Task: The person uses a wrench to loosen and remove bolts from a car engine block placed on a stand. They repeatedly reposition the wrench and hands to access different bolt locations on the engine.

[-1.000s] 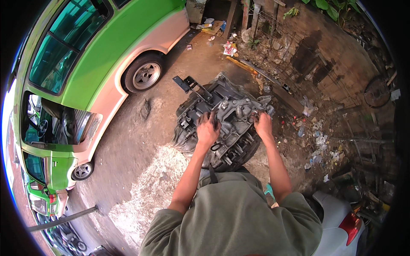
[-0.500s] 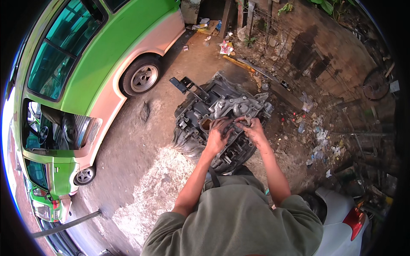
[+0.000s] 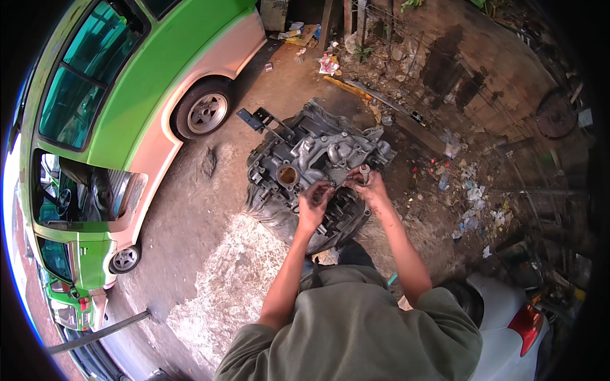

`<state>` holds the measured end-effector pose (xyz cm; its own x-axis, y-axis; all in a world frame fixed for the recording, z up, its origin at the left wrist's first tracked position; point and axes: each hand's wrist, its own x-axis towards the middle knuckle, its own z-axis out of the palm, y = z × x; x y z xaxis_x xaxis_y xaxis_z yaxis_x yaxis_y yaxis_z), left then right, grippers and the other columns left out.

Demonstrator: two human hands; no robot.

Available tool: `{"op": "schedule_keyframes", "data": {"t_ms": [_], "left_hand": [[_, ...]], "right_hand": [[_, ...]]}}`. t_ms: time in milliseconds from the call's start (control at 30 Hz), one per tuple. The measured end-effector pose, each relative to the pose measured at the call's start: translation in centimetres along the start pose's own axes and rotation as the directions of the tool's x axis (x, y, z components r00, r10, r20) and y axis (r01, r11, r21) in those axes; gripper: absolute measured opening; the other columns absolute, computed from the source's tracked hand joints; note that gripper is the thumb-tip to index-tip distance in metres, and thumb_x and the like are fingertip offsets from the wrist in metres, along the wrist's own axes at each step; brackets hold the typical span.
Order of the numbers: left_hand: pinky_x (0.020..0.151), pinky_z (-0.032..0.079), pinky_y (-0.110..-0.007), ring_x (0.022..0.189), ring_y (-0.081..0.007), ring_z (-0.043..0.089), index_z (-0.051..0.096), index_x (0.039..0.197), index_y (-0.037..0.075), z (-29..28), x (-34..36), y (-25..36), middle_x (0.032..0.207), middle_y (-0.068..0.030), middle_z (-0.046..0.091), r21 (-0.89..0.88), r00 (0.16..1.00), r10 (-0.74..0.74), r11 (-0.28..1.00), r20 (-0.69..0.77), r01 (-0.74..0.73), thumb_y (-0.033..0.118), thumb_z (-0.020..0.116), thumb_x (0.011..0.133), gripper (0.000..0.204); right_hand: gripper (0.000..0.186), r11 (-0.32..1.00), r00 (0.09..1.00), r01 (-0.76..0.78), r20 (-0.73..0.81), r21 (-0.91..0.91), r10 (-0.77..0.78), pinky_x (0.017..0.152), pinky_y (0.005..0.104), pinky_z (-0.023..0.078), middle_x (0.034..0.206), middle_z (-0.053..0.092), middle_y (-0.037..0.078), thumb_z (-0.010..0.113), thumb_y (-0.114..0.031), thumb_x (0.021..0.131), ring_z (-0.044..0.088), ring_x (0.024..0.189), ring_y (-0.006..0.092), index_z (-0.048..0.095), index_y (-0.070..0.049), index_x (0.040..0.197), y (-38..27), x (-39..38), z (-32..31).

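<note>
In front of me sits a grey, grimy engine (image 3: 305,152) with cast metal parts on top and a round opening (image 3: 288,175) at its left side. My right hand (image 3: 370,189) is closed around a combination wrench (image 3: 365,170), whose one end sticks up past the fingers. A ring-shaped end shows below the hand. My left hand (image 3: 314,202) is over the near side of the engine, blackened fingers curled together. Whatever those fingers hold, if anything, is too small to make out. Both hands are close together, and a dark bracket (image 3: 257,119) rises from the engine's far left.
A green and pink van (image 3: 159,95) stands along the left, its rear wheel (image 3: 203,109) nearest the engine. Litter (image 3: 473,197) and a plank lie on the dirt to the right. A white vehicle part with a red lamp (image 3: 526,330) is at the lower right.
My left hand has drawn back toward me and away from the engine's middle, its fingers now curled. The right hand still grips the wrench. The view has shifted slightly.
</note>
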<state>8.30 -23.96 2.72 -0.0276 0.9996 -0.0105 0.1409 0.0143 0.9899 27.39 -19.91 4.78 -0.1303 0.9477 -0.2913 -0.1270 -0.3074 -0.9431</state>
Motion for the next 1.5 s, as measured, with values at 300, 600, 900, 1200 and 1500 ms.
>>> {"op": "schedule_keyframes", "data": {"t_ms": [300, 600, 900, 1200, 1500], "left_hand": [[0.080, 0.052, -0.027, 0.088, -0.0122, 0.067, 0.065, 0.108, -0.002, 2.3, -5.8, -0.9, 0.092, -0.0057, 0.071, -0.180, 0.986, -0.012, 0.983, 0.167, 0.043, 0.010, 0.069, 0.099, 0.016], [0.082, 0.052, -0.026, 0.086, -0.0098, 0.066, 0.066, 0.104, -0.003, 4.2, -16.5, -3.3, 0.089, -0.0050, 0.071, -0.222, 0.952, -0.073, 0.965, 0.296, 0.143, 0.009, 0.067, 0.100, 0.013], [0.079, 0.048, -0.027, 0.084, -0.0114, 0.064, 0.068, 0.104, -0.001, 7.6, -25.7, -4.8, 0.088, -0.0046, 0.071, -0.186, 0.887, -0.140, 0.952, 0.440, 0.243, 0.012, 0.069, 0.099, 0.014], [0.080, 0.050, -0.028, 0.087, -0.0112, 0.063, 0.069, 0.106, -0.001, 11.7, -32.8, -4.3, 0.094, -0.0047, 0.070, -0.210, 0.877, -0.129, 0.945, 0.463, 0.251, 0.007, 0.072, 0.095, 0.014], [0.084, 0.050, -0.028, 0.090, -0.0112, 0.062, 0.069, 0.100, 0.002, 13.2, -41.9, -4.4, 0.095, -0.0032, 0.068, -0.152, 0.781, -0.153, 0.941, 0.605, 0.302, 0.004, 0.076, 0.091, 0.012]], "right_hand": [[0.021, 0.973, 0.966, 0.198, -0.194, 0.123, -0.172, 0.047, 0.0215, 0.030, 0.084, 0.074, 0.002, 0.081, -0.014, 0.088, 0.048, 0.055, 0.0000, 0.073, -0.002, 0.104, 4.2, -10.5, -1.0], [0.025, 0.989, 0.926, 0.095, -0.374, 0.112, -0.047, 0.072, 0.0270, 0.046, 0.095, 0.074, 0.005, 0.074, -0.005, 0.092, 0.066, 0.080, 0.0105, 0.071, 0.001, 0.116, 9.5, -23.5, -2.6], [0.025, 0.978, 0.855, 0.135, -0.518, 0.157, -0.035, 0.049, 0.0215, 0.034, 0.098, 0.074, 0.003, 0.077, -0.012, 0.092, 0.070, 0.085, 0.0072, 0.066, -0.003, 0.112, 13.7, -33.5, -5.4], [0.026, 0.984, 0.852, 0.169, -0.510, 0.051, -0.120, 0.073, 0.0261, 0.052, 0.101, 0.073, 0.009, 0.077, -0.007, 0.091, 0.074, 0.099, 0.0181, 0.066, 0.001, 0.114, 16.9, -41.3, -8.4], [0.029, 0.977, 0.766, 0.187, -0.638, 0.106, -0.077, 0.068, 0.0251, 0.048, 0.100, 0.072, 0.004, 0.081, -0.010, 0.085, 0.066, 0.077, 0.0109, 0.070, -0.002, 0.110, 21.3, -52.4, -7.5]]}}
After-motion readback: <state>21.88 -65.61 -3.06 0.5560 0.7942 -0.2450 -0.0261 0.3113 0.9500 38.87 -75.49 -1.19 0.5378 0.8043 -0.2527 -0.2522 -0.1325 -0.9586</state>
